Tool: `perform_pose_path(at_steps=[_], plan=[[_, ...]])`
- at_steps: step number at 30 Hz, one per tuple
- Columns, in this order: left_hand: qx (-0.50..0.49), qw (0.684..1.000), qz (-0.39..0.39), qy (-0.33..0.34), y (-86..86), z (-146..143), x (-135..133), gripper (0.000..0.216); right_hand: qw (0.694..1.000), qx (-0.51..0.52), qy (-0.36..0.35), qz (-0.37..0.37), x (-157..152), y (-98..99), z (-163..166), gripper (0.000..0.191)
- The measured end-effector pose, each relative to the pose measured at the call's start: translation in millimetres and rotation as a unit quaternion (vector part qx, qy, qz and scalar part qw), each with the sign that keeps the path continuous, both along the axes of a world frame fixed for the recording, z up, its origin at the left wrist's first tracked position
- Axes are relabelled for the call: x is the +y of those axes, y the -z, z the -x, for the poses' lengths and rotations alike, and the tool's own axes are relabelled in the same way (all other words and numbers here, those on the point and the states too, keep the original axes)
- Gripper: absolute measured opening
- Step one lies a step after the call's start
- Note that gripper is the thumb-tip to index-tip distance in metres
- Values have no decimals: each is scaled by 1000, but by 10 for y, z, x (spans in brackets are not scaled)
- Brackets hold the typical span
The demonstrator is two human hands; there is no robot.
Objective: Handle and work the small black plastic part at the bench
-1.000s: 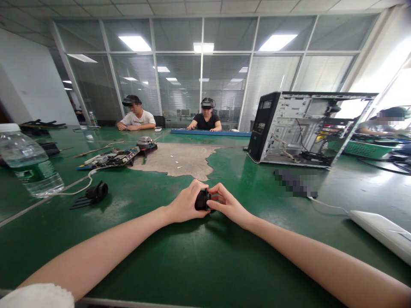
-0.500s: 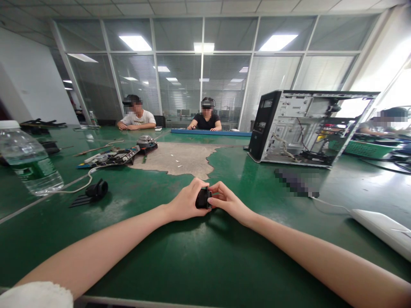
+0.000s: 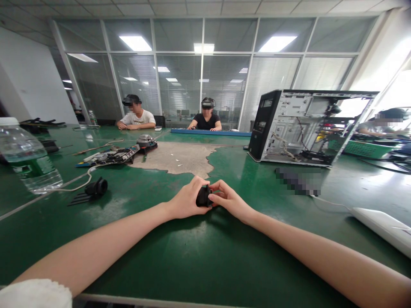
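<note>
Plainly, the black plastic part [image 3: 202, 196] sits midway between our two hands, over the green tabletop [image 3: 189, 265] and just nearer to us than the bare worn patch [image 3: 180, 158]; whether its underside rests on the surface we cannot tell. As we judge it, the likeliest trouble is a slip: the part is small, and if our hands push unevenly it could twist out and drop. Its thin upright rim, on the right-hand side, might bend or crack should our fingertips pry at it too hard. Our fingers also cover much of it, so a poor alignment could go unnoticed. The black ring-ended piece [image 3: 96, 187] with its prongs lies well apart to the left, and the open computer case [image 3: 293, 128] stands farther off to the right, so we see little risk of knocking either. As for pose, our forearms run in from the lower corners and converge ahead of us. The left hand [image 3: 185, 199] curves around the part in a C, thumb on the near side and fingers over the far side, its grip closed about the body. The right hand [image 3: 226, 199] comes in from the opposite side with a lighter grip, thumb and bent fingers pinching at the rim.
</note>
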State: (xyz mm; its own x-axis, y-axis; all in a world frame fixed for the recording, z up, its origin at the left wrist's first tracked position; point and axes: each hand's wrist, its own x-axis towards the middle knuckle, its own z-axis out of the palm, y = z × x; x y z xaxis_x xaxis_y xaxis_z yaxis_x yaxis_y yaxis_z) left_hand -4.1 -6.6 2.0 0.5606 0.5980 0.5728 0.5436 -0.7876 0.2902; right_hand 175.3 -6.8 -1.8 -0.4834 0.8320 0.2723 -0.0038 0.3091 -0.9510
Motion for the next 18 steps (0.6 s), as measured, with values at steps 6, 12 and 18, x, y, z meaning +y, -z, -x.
perform_pose_path(at_steps=[6,12,18], plan=[[1,1000,-7,-1,-4,-12,-4,59,1000,14,-15,-17,-26,-5,-10,26],[0,1000,-12,-3,15,-20,-4,61,1000,4,11,-10,-9,25,12,26],[-4,1000,3,6,27,-19,37,59,999,-30,20,-26,-5,41,-13,23]])
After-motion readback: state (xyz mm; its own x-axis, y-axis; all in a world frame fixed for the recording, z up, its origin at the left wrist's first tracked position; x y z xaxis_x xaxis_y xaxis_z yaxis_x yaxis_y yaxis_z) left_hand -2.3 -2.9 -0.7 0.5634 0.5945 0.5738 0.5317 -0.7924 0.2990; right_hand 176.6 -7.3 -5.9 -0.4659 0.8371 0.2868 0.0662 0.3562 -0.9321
